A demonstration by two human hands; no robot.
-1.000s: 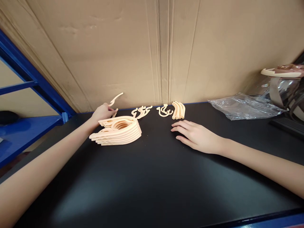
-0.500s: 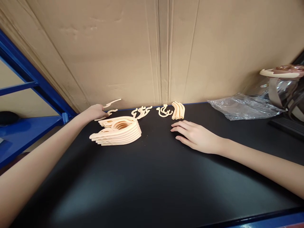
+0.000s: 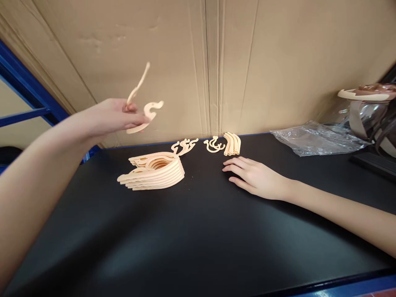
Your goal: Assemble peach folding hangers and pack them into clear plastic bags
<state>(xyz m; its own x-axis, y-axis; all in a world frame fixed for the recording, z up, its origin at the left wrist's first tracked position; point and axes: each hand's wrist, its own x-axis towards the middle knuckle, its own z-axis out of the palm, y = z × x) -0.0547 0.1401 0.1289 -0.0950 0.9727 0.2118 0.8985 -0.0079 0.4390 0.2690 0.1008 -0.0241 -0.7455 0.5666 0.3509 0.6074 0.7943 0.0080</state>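
Observation:
My left hand (image 3: 113, 117) is raised above the far left of the table, fingers closed on cream plastic hanger pieces. A thin straight end (image 3: 141, 82) sticks up from the grip and a curved hook end (image 3: 149, 109) points right; whether they are joined is hidden by the fingers. Below lies a stack of cream plastic hanger parts (image 3: 159, 175), nested together. My right hand (image 3: 253, 177) rests flat on the black table, fingers spread, holding nothing. Just beyond its fingertips stand bundled curved cream strips (image 3: 232, 144), beside loose hooks (image 3: 213, 145).
More small cream hooks (image 3: 185, 145) lie behind the stack. A clear plastic bag (image 3: 318, 138) is at the back right, near a transparent container with a cream rim (image 3: 365, 95). Cardboard (image 3: 154, 53) walls the back; a blue metal frame (image 3: 31, 90) stands left.
My left hand has lifted the hanger pieces up off the table from beside the stack, and they now tilt more upright. My right hand has stayed in place.

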